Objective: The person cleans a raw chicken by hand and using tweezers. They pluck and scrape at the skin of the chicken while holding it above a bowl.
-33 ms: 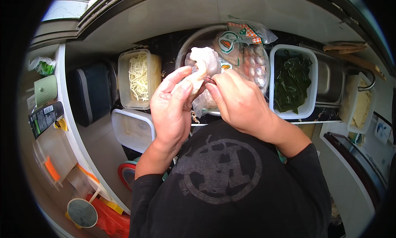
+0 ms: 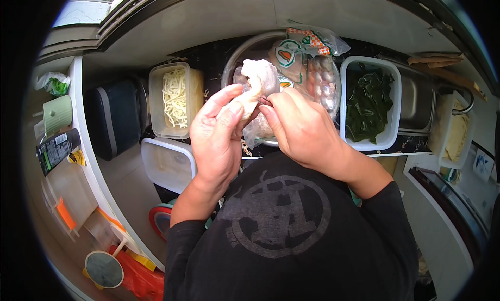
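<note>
My left hand (image 2: pixel 216 129) is closed around the narrow end of a raw chicken leg (image 2: pixel 260 77), its pale, thick end pointing away from me. My right hand (image 2: pixel 302 129) pinches at that narrow end; a small dark, thin thing shows at its fingertips, too small to name. Both hands are over the near part of a metal basin (image 2: pixel 227 71). Inside the basin lie a clear pack of meat (image 2: pixel 289 58), a pack of round, pinkish pieces (image 2: pixel 323 84) and a clear bag (image 2: pixel 255 131), partly hidden by my hands.
A tub of pale shreds (image 2: pixel 176 100) stands left of the basin, with an empty-looking translucent tub (image 2: pixel 167 163) nearer me. To the right are a white tub (image 2: pixel 345 113) of dark green kelp strips (image 2: pixel 369 103) and a sink (image 2: pixel 419 100). A shelf edge (image 2: pixel 107 176) runs along the left.
</note>
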Demonstrator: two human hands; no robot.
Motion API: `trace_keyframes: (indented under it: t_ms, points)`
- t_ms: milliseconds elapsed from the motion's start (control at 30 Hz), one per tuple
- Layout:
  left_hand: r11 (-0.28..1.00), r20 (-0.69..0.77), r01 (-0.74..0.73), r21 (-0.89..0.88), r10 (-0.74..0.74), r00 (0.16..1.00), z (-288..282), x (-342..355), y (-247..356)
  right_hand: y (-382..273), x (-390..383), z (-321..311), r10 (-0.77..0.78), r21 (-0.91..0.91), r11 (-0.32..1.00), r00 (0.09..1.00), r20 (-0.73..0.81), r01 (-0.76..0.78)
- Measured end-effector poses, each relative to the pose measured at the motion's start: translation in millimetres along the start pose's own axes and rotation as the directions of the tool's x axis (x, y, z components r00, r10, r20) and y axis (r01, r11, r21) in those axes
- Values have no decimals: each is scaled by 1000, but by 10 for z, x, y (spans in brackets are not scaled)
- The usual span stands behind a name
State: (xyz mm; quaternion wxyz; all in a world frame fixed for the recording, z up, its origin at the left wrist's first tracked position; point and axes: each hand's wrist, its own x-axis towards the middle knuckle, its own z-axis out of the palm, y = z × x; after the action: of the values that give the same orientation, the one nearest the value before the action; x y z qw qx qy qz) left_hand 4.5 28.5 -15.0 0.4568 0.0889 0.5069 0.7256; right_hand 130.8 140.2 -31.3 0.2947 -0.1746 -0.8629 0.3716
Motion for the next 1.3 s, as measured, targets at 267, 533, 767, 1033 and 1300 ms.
trace_keyframes:
  t_ms: [267,533,767,1033,1300]
  points:
    - [1000,36,11,-21,-10,999,44,-15,0,34,4,-20,-45,-65,997,999,-13,44]
    - [1000,62,14,-12,-13,998,56,1,5,68,-25,-18,-28,-31,999,999,-40,26]
    - [1000,45,23,6,-24,999,56,-23,16,50,-8,-35,26,-57,998,1000,13,-25]
    - [1000,52,-3,-16,4,999,131,-60,22,-58,0,-22,42,-88,995,998,48,-38]
    - [999,60,10,-35,-8,998,110,-46,28,-31,31,-57,39,-119,992,998,56,-33]
